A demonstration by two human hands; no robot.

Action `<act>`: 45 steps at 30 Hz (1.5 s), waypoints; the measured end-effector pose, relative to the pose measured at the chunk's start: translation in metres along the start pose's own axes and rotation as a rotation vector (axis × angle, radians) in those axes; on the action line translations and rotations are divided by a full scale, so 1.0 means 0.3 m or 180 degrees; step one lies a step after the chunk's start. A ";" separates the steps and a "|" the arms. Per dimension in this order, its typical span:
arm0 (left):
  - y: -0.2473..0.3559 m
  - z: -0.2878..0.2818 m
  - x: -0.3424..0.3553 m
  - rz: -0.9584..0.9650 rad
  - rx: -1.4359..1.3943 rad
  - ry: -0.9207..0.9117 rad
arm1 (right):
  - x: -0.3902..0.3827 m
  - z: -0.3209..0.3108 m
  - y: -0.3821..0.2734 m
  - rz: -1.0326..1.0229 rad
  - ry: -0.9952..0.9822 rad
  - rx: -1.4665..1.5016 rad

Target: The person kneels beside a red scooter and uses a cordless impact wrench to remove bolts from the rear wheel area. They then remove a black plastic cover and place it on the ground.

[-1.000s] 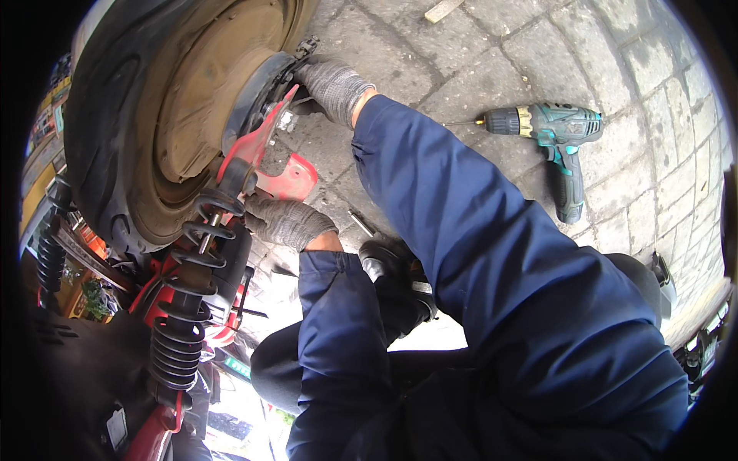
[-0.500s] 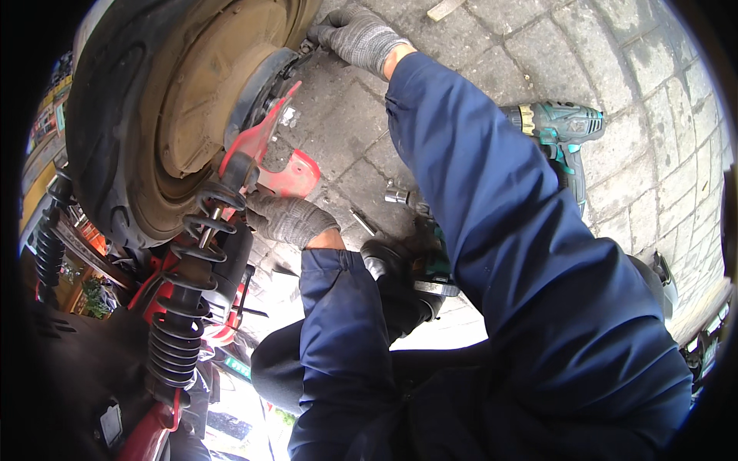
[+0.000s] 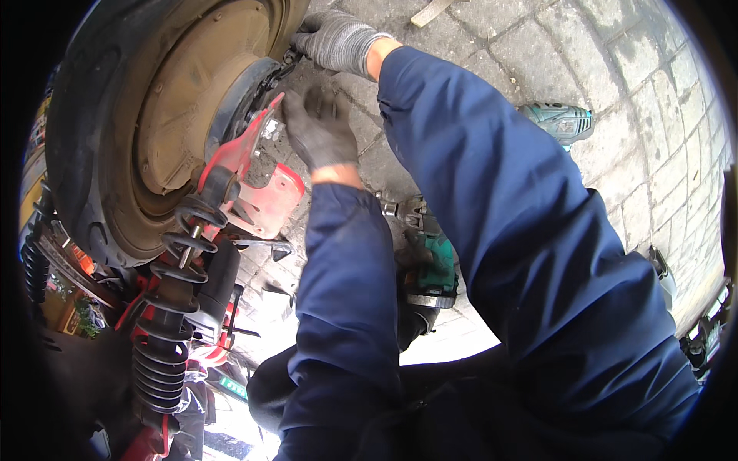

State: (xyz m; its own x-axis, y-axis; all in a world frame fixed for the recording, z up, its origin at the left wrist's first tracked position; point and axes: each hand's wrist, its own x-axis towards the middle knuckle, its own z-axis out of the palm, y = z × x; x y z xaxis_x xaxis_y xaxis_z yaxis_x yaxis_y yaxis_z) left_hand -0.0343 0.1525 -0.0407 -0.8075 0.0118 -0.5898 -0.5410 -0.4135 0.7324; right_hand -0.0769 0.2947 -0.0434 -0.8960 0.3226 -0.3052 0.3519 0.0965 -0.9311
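Note:
A dusty scooter wheel (image 3: 161,131) with a black tyre fills the upper left. A red bracket (image 3: 254,180) and a black coil-spring shock absorber (image 3: 173,307) sit against it. My left hand (image 3: 319,127), in a dark grey glove, is spread flat with its fingers apart, touching the upper end of the red bracket. My right hand (image 3: 338,38), in a lighter grey glove, reaches over to the wheel's far edge with its fingers bent onto a small dark metal part (image 3: 290,58). Whether it grips that part is unclear.
A teal cordless drill (image 3: 565,121) lies on the grey paving stones (image 3: 615,54), half hidden behind my right sleeve. A second teal and black power tool (image 3: 427,261) lies between my forearms. Red scooter body parts (image 3: 154,438) crowd the lower left.
My left hand has risen from beside the spring to the top of the red bracket and opened. My right hand has moved from the hub to the wheel's far edge.

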 end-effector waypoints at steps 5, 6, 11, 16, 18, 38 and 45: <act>0.024 0.109 0.103 -0.0237 -0.0258 -0.0265 | 0.005 0.006 -0.003 -0.0246 0.0145 -0.0867; 0.024 0.112 0.107 -0.0322 -0.0285 -0.0230 | 0.004 0.006 -0.006 -0.0179 0.0119 -0.0800; 0.002 0.095 0.133 -0.0021 -0.0550 -0.0392 | -0.015 -0.011 -0.019 -0.0232 0.0039 -0.0475; -0.005 0.054 0.178 0.0067 -0.0950 -0.0330 | -0.008 -0.021 -0.017 -0.0227 -0.0059 -0.0876; 0.009 0.032 0.192 -0.0838 -0.1952 -0.0951 | 0.000 -0.010 -0.013 -0.0281 0.0041 -0.0838; 0.020 0.035 0.200 -0.0280 -0.1671 -0.1341 | 0.016 -0.001 -0.012 -0.0403 -0.0448 -0.1340; 0.021 0.048 0.192 -0.0239 -0.1536 -0.1210 | -0.009 -0.017 -0.040 0.0274 -0.0425 -0.0521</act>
State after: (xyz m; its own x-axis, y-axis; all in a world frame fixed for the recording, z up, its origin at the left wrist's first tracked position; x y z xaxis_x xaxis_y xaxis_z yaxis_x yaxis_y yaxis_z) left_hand -0.0877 0.1636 -0.0651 -0.8468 0.3437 -0.4060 -0.5038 -0.7631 0.4048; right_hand -0.0773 0.2976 -0.0303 -0.8848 0.2097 -0.4160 0.4581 0.2288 -0.8589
